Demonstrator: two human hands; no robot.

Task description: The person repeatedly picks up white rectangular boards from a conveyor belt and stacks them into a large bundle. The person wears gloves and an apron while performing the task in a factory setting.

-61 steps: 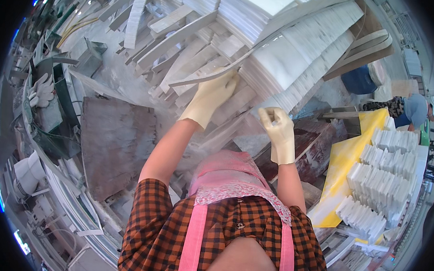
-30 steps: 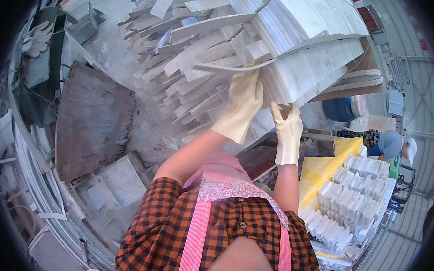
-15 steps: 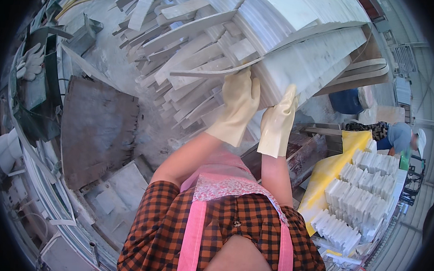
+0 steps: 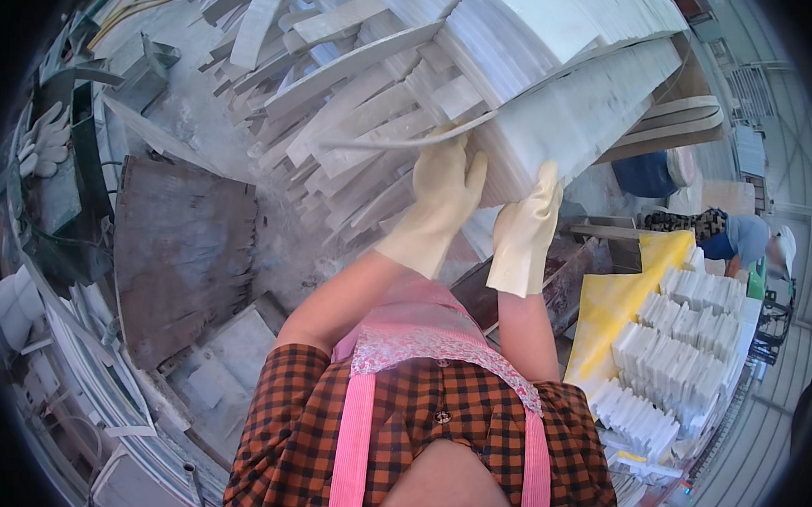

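Note:
Both of my hands wear cream rubber gloves and are raised to the near end of a stack of pale stone slabs (image 4: pixel 579 125). My left hand (image 4: pixel 445 178) is closed at a long thin stone strip (image 4: pixel 383 145) that juts out to the left from the stack's corner. Its fingertips are partly hidden behind the strip, and the thumb points up beside the slab edges. To the right, my right hand (image 4: pixel 530 218) is closed on the lower near edge of the slabs, thumb uppermost. The fingers behind that edge are hidden.
Many loose stone strips (image 4: pixel 357 129) lie piled left of the stack. A dark worn board (image 4: pixel 184 253) stands at left, near a pair of white gloves (image 4: pixel 44 143). On the right, white stone pieces (image 4: pixel 664 364) stand in rows beside yellow sheeting (image 4: pixel 603 307); a person (image 4: pixel 746 246) bends beyond.
My view has shifted slightly. Both hands stay at the stack's near end, the right one a little farther right. The strip's free end is now blurred by motion.

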